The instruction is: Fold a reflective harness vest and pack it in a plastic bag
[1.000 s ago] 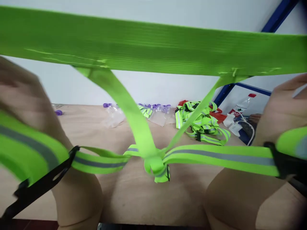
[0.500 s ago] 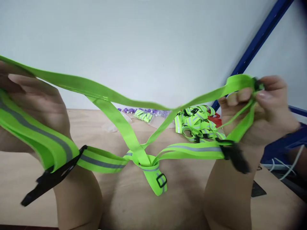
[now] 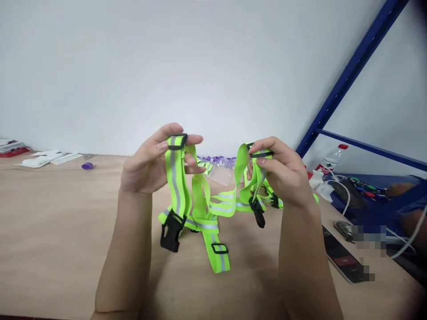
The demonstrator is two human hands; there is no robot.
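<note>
Between my two hands hangs a neon-green reflective harness [image 3: 207, 226] with grey stripes. My left hand [image 3: 150, 160] pinches one strap by its black slider [image 3: 177, 141], its other fingers partly spread behind. Below it dangles a black side-release buckle half [image 3: 172, 233]. On the other side my right hand [image 3: 282, 166] is closed on the opposite strap near another black slider [image 3: 261, 154]. A second black buckle part [image 3: 257, 213] hangs under that hand. The harness's middle sags low, and a strap end with a slider [image 3: 219, 249] droops over the table.
Behind the harness, more green straps [image 3: 267, 191] and clear plastic bags [image 3: 223, 171] lie on the wooden table [image 3: 66, 231]. At right are a phone [image 3: 343, 258], a bottle [image 3: 335, 156], white cables and a blue metal frame [image 3: 353, 69]. White papers [image 3: 50, 158] and a purple cap [image 3: 87, 166] lie left.
My hands have come closer together and further from the camera. The harness, stretched wide before, now hangs slack, and its straps have folded downward in the middle.
</note>
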